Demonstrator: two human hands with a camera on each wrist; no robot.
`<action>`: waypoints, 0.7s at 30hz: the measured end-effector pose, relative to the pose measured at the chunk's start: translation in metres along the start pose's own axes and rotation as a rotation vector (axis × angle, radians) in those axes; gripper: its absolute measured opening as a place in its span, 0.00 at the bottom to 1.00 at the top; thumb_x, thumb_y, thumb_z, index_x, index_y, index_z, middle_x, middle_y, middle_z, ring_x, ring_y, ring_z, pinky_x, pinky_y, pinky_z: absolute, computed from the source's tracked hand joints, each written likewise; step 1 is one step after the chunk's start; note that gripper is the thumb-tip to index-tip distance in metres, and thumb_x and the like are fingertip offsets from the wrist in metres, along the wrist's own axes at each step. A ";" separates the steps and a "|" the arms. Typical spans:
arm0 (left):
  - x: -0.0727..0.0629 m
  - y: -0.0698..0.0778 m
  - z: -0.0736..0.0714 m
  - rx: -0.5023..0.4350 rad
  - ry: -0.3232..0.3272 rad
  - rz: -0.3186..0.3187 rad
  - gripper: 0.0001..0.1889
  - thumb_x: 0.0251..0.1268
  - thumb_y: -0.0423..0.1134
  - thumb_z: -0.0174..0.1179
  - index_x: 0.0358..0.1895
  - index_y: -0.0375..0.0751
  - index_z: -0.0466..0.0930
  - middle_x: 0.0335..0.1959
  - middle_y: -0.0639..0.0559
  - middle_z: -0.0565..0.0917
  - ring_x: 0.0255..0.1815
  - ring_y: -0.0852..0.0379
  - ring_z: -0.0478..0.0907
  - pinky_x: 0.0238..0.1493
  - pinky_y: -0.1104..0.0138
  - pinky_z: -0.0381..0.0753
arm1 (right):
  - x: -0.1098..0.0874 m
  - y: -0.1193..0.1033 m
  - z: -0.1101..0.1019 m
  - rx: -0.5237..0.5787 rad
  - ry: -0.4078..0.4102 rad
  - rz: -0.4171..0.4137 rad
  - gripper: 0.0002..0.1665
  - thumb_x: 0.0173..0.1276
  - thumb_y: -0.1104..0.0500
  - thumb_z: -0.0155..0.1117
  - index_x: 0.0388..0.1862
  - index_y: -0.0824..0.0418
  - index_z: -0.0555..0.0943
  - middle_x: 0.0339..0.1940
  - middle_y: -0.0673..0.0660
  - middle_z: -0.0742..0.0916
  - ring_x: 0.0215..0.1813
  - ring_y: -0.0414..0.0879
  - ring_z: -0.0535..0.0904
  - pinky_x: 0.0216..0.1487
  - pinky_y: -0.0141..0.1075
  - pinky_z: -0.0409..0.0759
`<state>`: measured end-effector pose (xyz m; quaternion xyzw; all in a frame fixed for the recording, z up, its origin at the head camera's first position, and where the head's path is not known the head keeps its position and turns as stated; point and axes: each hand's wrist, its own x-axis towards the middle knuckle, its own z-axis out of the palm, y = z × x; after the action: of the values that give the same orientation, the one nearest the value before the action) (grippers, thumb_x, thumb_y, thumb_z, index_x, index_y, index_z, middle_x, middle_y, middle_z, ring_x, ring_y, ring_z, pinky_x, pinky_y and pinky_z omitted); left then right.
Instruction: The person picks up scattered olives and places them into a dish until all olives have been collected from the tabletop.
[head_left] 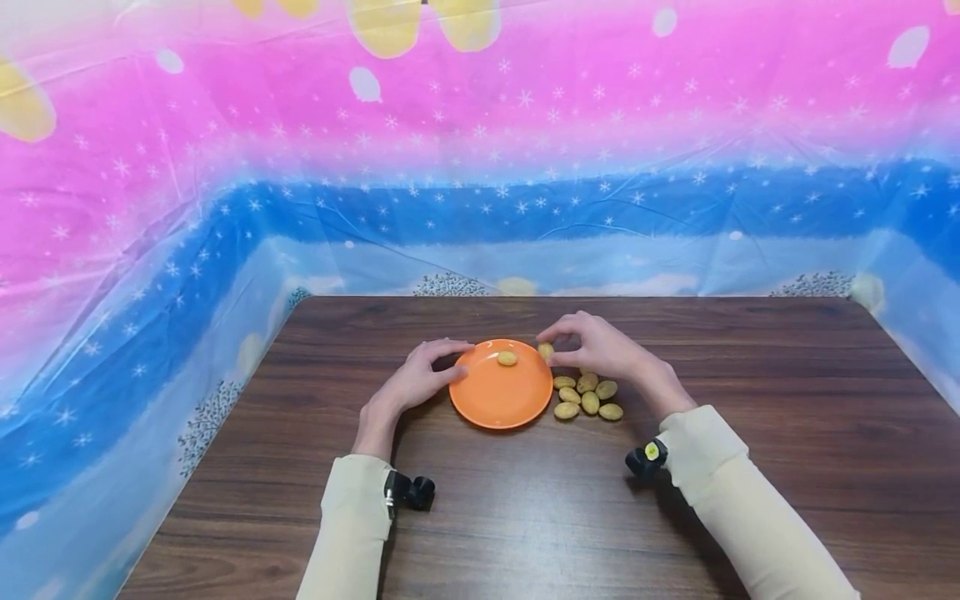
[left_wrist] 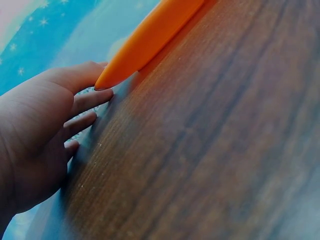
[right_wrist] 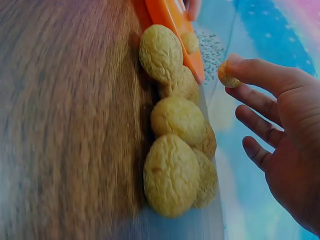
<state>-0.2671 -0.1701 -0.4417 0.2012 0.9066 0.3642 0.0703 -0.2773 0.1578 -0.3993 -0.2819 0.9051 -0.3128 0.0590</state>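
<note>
An orange plate (head_left: 501,396) lies on the table, with one wrinkled, yellow oval piece (head_left: 507,358) like a dried fruit near its far rim. My left hand (head_left: 415,382) rests at the plate's left edge, thumb over the rim and fingers stretched along the outside. At the plate's right rim, my right hand (head_left: 600,346) pinches another wrinkled yellow piece (right_wrist: 228,76) between thumb and forefinger. In the right wrist view its other fingers are spread and bent slightly. Below that hand, several more of these yellow pieces (head_left: 590,403) lie heaped right of the plate.
The dark wood-grain table (head_left: 480,517) stretches around the plate and heap. A pink and blue patterned cloth (head_left: 480,208) hangs behind the table and along its sides. A small black camera (head_left: 411,492) sits at the left wrist, and another camera (head_left: 647,458) at the right.
</note>
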 end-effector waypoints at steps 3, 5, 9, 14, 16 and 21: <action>0.000 0.000 0.000 0.001 -0.001 -0.002 0.23 0.71 0.50 0.58 0.68 0.59 0.74 0.72 0.52 0.71 0.76 0.45 0.59 0.76 0.42 0.55 | 0.004 -0.002 0.004 -0.013 -0.012 -0.010 0.21 0.66 0.53 0.69 0.58 0.51 0.84 0.56 0.50 0.85 0.60 0.50 0.75 0.59 0.51 0.76; 0.000 0.001 0.000 0.003 -0.002 -0.003 0.23 0.71 0.50 0.58 0.68 0.59 0.74 0.72 0.52 0.71 0.77 0.45 0.58 0.76 0.42 0.54 | 0.006 -0.003 0.006 -0.024 -0.023 -0.021 0.20 0.67 0.52 0.69 0.58 0.51 0.84 0.56 0.50 0.85 0.60 0.50 0.75 0.60 0.51 0.76; 0.000 0.001 0.000 0.006 0.001 -0.008 0.23 0.71 0.50 0.58 0.68 0.60 0.74 0.73 0.52 0.70 0.77 0.45 0.58 0.76 0.42 0.54 | 0.012 -0.005 0.009 -0.026 -0.051 -0.040 0.21 0.67 0.52 0.69 0.58 0.50 0.84 0.57 0.50 0.84 0.59 0.50 0.75 0.59 0.50 0.76; -0.001 0.001 0.000 -0.003 0.003 -0.018 0.23 0.71 0.51 0.58 0.68 0.61 0.74 0.73 0.52 0.70 0.77 0.45 0.57 0.76 0.41 0.55 | 0.017 -0.007 0.015 -0.027 -0.073 -0.049 0.20 0.67 0.51 0.69 0.57 0.49 0.84 0.56 0.50 0.85 0.54 0.49 0.74 0.55 0.46 0.74; -0.001 0.001 0.000 -0.004 0.003 -0.018 0.23 0.71 0.51 0.59 0.68 0.61 0.74 0.73 0.53 0.70 0.77 0.45 0.57 0.76 0.41 0.55 | 0.019 -0.007 0.017 -0.035 -0.080 -0.050 0.19 0.67 0.51 0.68 0.57 0.49 0.84 0.56 0.49 0.85 0.52 0.48 0.73 0.52 0.45 0.73; -0.001 0.002 -0.001 0.002 0.000 -0.014 0.24 0.71 0.51 0.58 0.69 0.61 0.73 0.73 0.52 0.70 0.77 0.45 0.58 0.76 0.41 0.55 | 0.021 -0.008 0.021 -0.043 -0.088 -0.043 0.20 0.67 0.51 0.69 0.58 0.48 0.84 0.57 0.49 0.85 0.51 0.47 0.71 0.50 0.43 0.72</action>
<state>-0.2658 -0.1698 -0.4403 0.1951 0.9084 0.3627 0.0726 -0.2849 0.1301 -0.4103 -0.3160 0.9019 -0.2817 0.0860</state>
